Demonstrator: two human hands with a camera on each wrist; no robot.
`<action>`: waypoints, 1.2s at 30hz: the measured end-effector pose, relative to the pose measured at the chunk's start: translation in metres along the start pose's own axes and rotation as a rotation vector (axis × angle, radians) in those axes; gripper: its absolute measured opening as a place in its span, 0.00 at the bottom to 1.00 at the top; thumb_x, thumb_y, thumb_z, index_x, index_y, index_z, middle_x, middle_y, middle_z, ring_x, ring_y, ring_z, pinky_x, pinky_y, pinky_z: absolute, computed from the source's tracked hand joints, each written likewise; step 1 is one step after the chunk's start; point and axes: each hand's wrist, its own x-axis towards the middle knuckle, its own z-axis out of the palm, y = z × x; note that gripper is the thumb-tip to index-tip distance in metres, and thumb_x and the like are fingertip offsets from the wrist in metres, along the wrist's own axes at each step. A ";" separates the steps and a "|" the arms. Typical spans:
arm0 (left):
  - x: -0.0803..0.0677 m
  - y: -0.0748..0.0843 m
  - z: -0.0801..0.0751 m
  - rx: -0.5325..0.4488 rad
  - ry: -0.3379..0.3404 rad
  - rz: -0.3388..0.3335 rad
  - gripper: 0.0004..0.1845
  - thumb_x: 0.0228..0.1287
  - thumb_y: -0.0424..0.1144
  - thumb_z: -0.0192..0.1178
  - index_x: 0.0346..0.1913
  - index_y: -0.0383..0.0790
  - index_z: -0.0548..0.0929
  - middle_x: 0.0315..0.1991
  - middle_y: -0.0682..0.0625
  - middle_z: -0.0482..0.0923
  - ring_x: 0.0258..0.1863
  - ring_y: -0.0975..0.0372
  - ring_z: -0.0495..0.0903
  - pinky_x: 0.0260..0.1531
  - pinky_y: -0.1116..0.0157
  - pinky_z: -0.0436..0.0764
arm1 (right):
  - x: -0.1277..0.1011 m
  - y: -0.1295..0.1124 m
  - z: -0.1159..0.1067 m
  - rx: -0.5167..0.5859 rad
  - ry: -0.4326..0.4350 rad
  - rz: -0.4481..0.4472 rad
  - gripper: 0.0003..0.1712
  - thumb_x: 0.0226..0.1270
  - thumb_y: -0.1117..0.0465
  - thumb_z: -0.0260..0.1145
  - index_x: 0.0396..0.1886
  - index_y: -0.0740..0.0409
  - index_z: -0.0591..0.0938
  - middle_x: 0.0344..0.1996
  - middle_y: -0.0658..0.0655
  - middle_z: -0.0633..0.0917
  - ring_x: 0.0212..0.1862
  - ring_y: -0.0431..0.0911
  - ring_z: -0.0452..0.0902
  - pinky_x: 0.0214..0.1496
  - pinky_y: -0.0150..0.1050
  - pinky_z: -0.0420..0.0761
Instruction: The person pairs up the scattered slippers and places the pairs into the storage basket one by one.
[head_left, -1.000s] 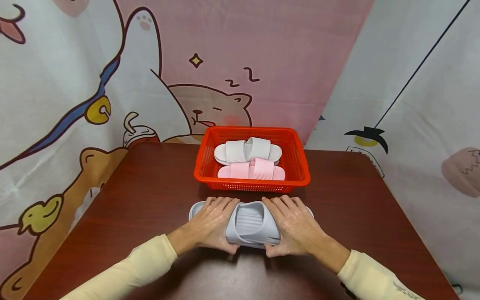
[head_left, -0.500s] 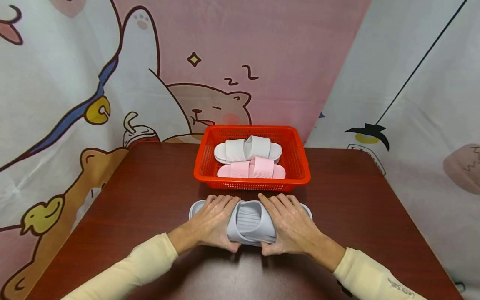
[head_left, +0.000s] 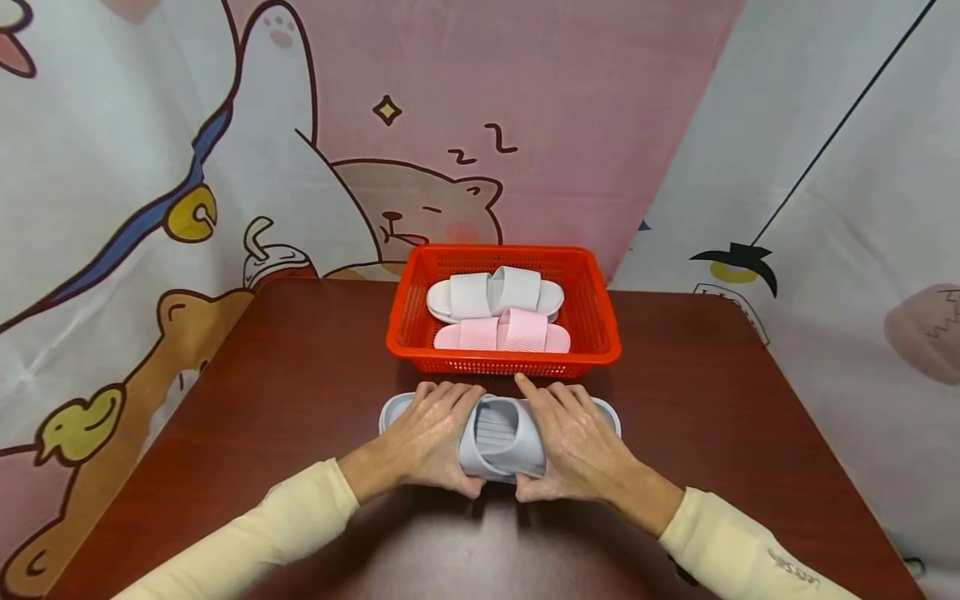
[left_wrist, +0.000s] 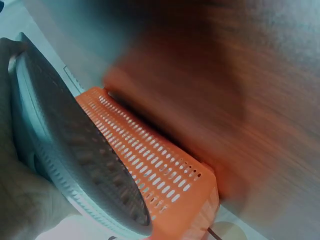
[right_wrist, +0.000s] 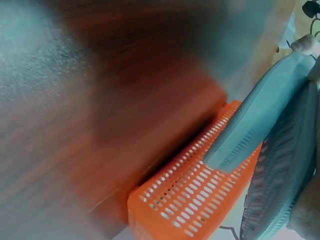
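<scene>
Grey slippers [head_left: 501, 432] gripped by left hand [head_left: 431, 437] and right hand [head_left: 573, 442], fingers curled round them (lower centre); next, probably lift into red basket [head_left: 600, 333].

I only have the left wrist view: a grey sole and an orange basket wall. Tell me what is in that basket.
Observer: The red basket holds a white pair of slippers at the back and a pink pair in front.
Operator: Say what the other hand is doing.
Observer: The right hand grips the grey slippers from the right, and the left hand grips them from the left.
Operator: Report where the slippers sit.
Observer: On the brown table, just in front of the basket.
</scene>
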 end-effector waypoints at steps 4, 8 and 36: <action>0.004 0.000 -0.002 -0.008 0.003 -0.002 0.61 0.21 0.70 0.76 0.62 0.34 0.74 0.50 0.45 0.79 0.48 0.53 0.77 0.44 0.52 0.73 | 0.003 0.003 -0.001 0.009 -0.005 0.005 0.69 0.30 0.35 0.74 0.71 0.70 0.65 0.40 0.61 0.81 0.41 0.55 0.76 0.46 0.52 0.77; 0.002 -0.002 -0.004 0.000 -0.033 -0.009 0.61 0.24 0.71 0.75 0.63 0.34 0.73 0.52 0.45 0.78 0.49 0.53 0.77 0.45 0.52 0.73 | 0.002 0.003 -0.001 0.007 -0.080 0.032 0.68 0.32 0.33 0.72 0.72 0.69 0.65 0.46 0.62 0.79 0.46 0.55 0.74 0.49 0.52 0.75; -0.024 -0.023 -0.007 -0.030 -0.087 -0.071 0.61 0.28 0.72 0.74 0.65 0.35 0.72 0.53 0.47 0.79 0.49 0.54 0.78 0.45 0.53 0.75 | 0.014 0.048 -0.006 0.147 -0.167 0.067 0.46 0.70 0.30 0.54 0.70 0.62 0.73 0.65 0.59 0.77 0.66 0.54 0.71 0.66 0.57 0.69</action>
